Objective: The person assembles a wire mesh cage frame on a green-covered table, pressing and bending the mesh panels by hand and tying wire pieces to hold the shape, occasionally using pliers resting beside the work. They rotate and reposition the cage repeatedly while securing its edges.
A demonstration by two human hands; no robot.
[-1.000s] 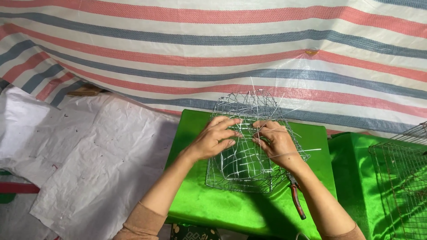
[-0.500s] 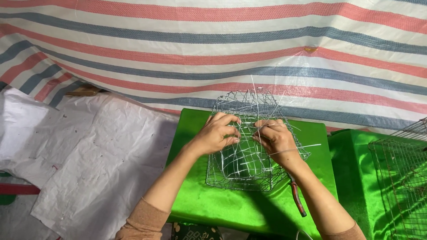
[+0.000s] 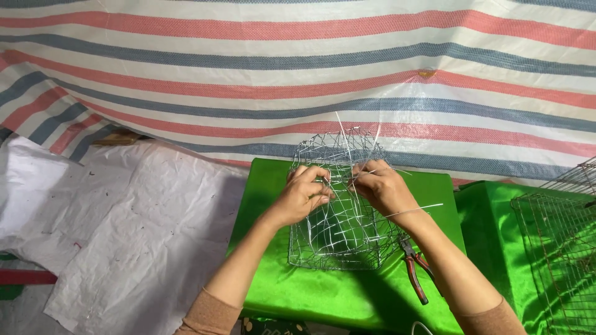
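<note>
Far left there's one sheet of crumpled white paper [image 3: 124, 236] spread out, with a striped tarp [image 3: 298, 62] behind everything. Then the green surface [image 3: 273, 291], and on it one half-made wire basket [image 3: 338, 229], sitting right in the middle with loose wire ends sticking up at the top.

Left hand [image 3: 304, 195] is curled around the mesh near the basket's upper rim, fingers pinched on a strand. Right hand [image 3: 382, 186] is closed on another strand just beside it, with one long free wire [image 3: 416, 211] poking out to the right past the wrist.

One pair of red-handled pliers [image 3: 415, 273] lies on the surface, partly under the right forearm. Far right, a second green surface with one finished wire cage [image 3: 559, 242].

What I'd worry about: those stray ends look sharp, so a slip could jab a finger. That long wire could also snag the sleeve, and the forearm could nudge the pliers off the edge.
</note>
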